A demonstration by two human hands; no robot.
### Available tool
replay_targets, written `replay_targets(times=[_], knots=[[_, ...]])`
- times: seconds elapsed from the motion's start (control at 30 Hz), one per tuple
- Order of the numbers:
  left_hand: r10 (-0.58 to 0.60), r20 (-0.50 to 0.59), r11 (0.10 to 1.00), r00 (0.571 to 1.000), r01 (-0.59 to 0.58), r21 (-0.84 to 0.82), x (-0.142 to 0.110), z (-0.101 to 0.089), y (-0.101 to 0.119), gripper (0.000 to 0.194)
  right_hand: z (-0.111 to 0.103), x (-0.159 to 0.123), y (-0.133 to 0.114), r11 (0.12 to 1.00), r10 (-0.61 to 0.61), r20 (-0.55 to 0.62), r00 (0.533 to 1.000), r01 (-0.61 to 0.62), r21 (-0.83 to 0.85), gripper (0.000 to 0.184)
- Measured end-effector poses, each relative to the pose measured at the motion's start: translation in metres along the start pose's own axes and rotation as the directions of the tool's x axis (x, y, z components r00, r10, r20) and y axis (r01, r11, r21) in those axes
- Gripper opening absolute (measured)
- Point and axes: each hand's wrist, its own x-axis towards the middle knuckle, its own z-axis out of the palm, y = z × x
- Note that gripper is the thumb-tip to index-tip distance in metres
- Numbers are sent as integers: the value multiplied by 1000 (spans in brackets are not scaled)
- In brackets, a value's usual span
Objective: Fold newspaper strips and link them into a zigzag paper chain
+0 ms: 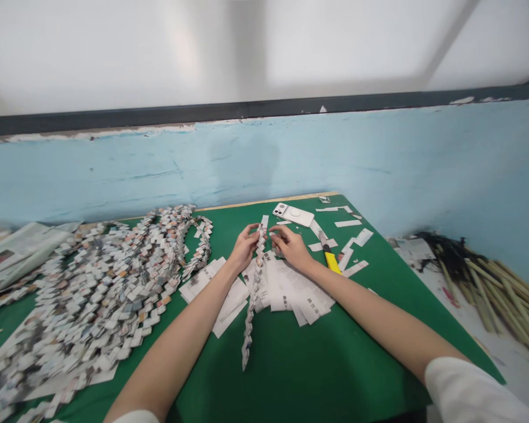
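A zigzag chain of folded paper (249,320) runs toward me down the middle of the table, with a white strip sticking up at its far end. My left hand (244,249) is closed on the chain near that end, thumb and fingers pinching it. Just to the right of it, my right hand (291,247) has its fingers bent and slightly apart beside the chain, with nothing plainly held. Beneath both hands lie fanned-out printed paper pieces (286,288). More paper pieces (218,288) lie by my left forearm.
A large heap of folded-paper chains (114,282) covers the left of the green table (335,364). Beyond my right hand are a white phone (293,215), a yellow utility knife (332,260) and loose paper strips (348,223). Bamboo-like sticks (502,294) lie at right.
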Motion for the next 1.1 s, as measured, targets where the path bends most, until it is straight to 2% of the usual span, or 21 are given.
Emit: replay_targets(times=[0.17,0.33,0.53,0.63,0.73,0.87,0.97,1.1], knots=[[7,29,1000,1000,-8,14,-1,2,-1,51,1,-2,-3,999,24,-5,1000,-24,39,21],[3,22,1000,1000,-3,24,0,2,-2,51,2,-4,-6,999,28,52,998,-30,40,23],[-1,37,998,999,-1,56,0,1,-4,54,4,-1,-1,973,109,40,993,-115,199,34],[8,35,998,999,-11,62,0,1,-5,55,3,0,-1,967,131,30,991,-134,216,36],[12,40,998,999,-14,58,0,1,-6,55,0,0,-5,984,117,3,993,-116,138,35],[1,49,999,999,-3,47,-3,3,-5,55,-2,-1,-10,998,-32,-68,997,28,-58,29],[2,62,999,998,-5,42,-5,5,-4,54,-4,-1,-14,986,-113,-50,992,106,-127,26],[13,72,999,997,-17,44,-6,6,-3,54,-4,-2,-15,977,-138,-27,990,132,-171,26]])
